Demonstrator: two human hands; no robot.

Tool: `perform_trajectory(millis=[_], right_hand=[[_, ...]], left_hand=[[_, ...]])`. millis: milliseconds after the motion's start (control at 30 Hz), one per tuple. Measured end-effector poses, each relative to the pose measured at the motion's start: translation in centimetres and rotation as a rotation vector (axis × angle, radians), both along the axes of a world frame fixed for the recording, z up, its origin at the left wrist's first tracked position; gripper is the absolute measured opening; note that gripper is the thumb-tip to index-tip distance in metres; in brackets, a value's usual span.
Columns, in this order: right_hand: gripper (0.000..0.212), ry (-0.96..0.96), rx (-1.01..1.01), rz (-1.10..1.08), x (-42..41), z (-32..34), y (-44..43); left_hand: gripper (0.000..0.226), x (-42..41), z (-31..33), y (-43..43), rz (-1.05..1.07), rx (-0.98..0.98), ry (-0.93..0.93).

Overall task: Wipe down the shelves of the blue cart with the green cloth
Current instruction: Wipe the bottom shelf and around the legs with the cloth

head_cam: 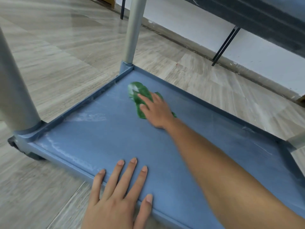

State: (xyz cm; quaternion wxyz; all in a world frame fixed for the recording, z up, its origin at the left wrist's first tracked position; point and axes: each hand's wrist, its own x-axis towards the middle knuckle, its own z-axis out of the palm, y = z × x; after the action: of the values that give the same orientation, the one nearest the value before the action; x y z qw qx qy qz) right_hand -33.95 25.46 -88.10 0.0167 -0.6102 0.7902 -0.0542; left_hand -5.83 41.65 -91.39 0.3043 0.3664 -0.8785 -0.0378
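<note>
The blue cart's bottom shelf [102, 138] fills the middle of the head view, with a raised rim and whitish smears near its left edge. A green cloth [137, 91] lies crumpled on the shelf near the far corner. My right hand [156, 111] presses flat on the cloth with straight fingers, the arm stretched across the shelf. At the shelf's near edge, my left hand [118, 192] rests flat with fingers spread, its fingertips on the blue surface.
Grey cart posts rise from the far corner [134, 30] and the left corner [15, 90]. A black caster [13, 143] shows at the left corner. Wood-look floor surrounds the cart. Black furniture legs [224, 47] stand by the white wall behind.
</note>
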Motion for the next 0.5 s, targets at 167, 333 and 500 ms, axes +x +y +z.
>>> perform_trajectory(millis=[167, 333, 500], right_hand=[[0.051, 0.017, 0.041, -0.199, -10.8, 0.0, 7.7], [0.051, 0.052, 0.112, -0.518, -20.1, 0.6, 18.6], [0.057, 0.063, 0.23, -0.771, -25.2, 1.7, 27.0]], left_hand=[[0.055, -0.3, -0.4, -0.1, 0.012, -0.008, -0.019], [0.055, -0.5, -0.7, 0.0, 0.004, -0.006, -0.001], [0.057, -0.5, -0.5, 0.2, 0.001, 0.05, -0.039]])
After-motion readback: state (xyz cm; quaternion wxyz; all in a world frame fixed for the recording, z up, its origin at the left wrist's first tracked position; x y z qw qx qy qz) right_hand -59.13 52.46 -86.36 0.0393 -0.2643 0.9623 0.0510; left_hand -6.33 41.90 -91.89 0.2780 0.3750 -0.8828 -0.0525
